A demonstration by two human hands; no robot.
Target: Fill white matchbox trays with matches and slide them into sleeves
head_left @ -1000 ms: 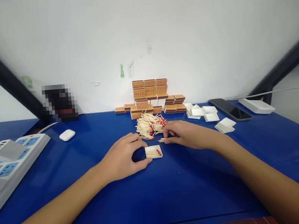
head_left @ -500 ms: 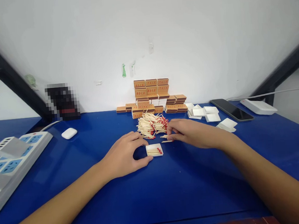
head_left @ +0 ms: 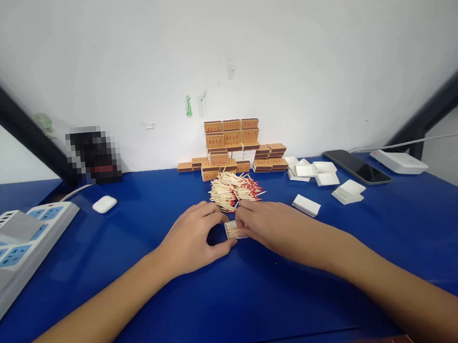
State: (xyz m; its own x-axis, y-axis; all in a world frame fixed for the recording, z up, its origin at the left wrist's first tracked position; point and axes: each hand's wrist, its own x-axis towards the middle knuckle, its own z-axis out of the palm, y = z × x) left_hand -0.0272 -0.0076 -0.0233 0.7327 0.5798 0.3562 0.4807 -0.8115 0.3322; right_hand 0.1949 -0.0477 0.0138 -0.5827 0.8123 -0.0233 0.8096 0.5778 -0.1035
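Observation:
A small white matchbox tray (head_left: 231, 230) with matchsticks in it lies on the blue table. My left hand (head_left: 196, 237) grips its left end between thumb and fingers. My right hand (head_left: 262, 219) is over the tray's right part, with its fingers pinched together inside on matchsticks; the fingers hide most of what they hold. Right behind both hands lies a loose heap of red-headed matchsticks (head_left: 232, 188).
Stacked orange matchboxes (head_left: 232, 138) stand against the wall behind the heap. To the right are several white trays (head_left: 306, 170), a single tray (head_left: 306, 205) and a phone (head_left: 356, 167). At left are a power strip (head_left: 58, 219) and a white earphone case (head_left: 104, 204).
My right hand has moved left and nearer, from beside the match heap to the tray, carrying matchsticks. The left hand keeps its hold on the tray.

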